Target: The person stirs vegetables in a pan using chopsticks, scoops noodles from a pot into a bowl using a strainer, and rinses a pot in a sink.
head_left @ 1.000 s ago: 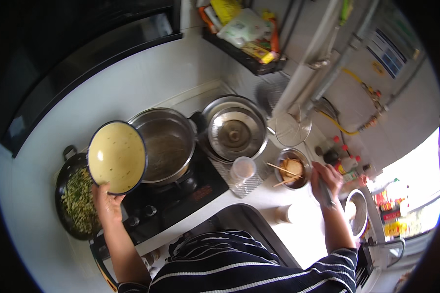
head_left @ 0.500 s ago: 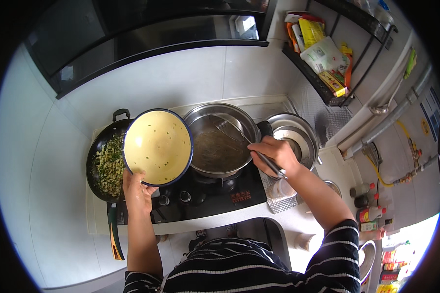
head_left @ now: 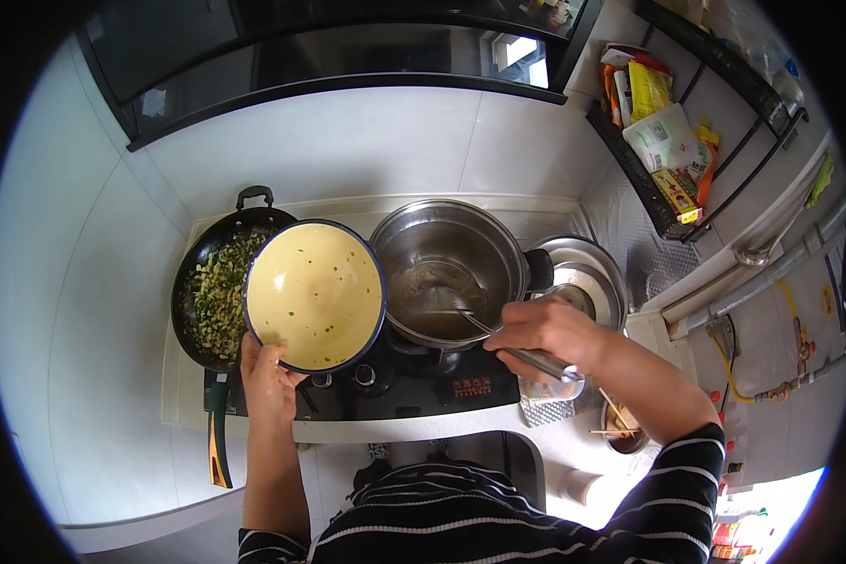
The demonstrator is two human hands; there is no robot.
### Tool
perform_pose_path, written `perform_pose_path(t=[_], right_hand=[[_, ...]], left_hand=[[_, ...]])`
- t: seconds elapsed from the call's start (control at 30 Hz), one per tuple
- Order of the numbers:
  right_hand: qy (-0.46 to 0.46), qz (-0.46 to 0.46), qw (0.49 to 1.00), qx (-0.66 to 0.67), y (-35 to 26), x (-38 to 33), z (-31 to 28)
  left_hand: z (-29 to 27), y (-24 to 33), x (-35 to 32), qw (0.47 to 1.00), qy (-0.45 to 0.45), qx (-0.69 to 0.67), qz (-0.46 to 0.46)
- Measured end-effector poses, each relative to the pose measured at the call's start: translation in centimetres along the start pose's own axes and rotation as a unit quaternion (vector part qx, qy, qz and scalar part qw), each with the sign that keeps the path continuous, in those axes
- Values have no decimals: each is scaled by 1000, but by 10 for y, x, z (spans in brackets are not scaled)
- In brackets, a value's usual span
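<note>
My left hand (head_left: 269,374) grips the near rim of a yellow bowl (head_left: 312,282) with a dark blue edge. The bowl tilts toward me, and only a few green bits cling to its inside. My right hand (head_left: 556,331) is closed round the handle of a wire skimmer (head_left: 446,301). The skimmer's head sits low in the steel pot (head_left: 440,228), among thin strands in cloudy liquid. Left of the bowl, partly covered by it, is a black frying pan (head_left: 186,329) holding chopped green and pale food.
Pot and pan stand on a black cooktop (head_left: 414,393). Nested steel basins (head_left: 614,273) sit just right of the pot. A black wall rack (head_left: 630,179) holds several packets. A small container with chopsticks (head_left: 622,438) is near my right forearm.
The skimmer has dipped from the pot's upper side down into the liquid, its handle swinging toward me. My left hand still holds the bowl beside the pot. The whole view has shifted slightly.
</note>
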State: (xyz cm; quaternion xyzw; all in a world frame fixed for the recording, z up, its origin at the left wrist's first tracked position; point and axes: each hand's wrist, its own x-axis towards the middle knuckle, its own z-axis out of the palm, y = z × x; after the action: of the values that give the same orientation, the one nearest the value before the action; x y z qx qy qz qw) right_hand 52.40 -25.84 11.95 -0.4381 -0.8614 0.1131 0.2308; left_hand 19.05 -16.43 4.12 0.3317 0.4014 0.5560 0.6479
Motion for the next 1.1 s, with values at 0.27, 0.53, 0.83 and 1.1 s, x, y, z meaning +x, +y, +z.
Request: perform_pose_path(t=[0.27,0.53,0.83,1.1], right_hand=[[52,19,992,-112,40,9,0],[-3,-27,999,-39,42,19,27],[35,12,994,-100,57,15,-18],[46,83,995,-37,62,14,-11]], left_hand=[[4,6,-6,1000,10,-8,14],[3,8,-7,1000,-2,3,14],[14,9,-6,1000,1,8,15],[23,10,-2,1000,-18,23,11]])
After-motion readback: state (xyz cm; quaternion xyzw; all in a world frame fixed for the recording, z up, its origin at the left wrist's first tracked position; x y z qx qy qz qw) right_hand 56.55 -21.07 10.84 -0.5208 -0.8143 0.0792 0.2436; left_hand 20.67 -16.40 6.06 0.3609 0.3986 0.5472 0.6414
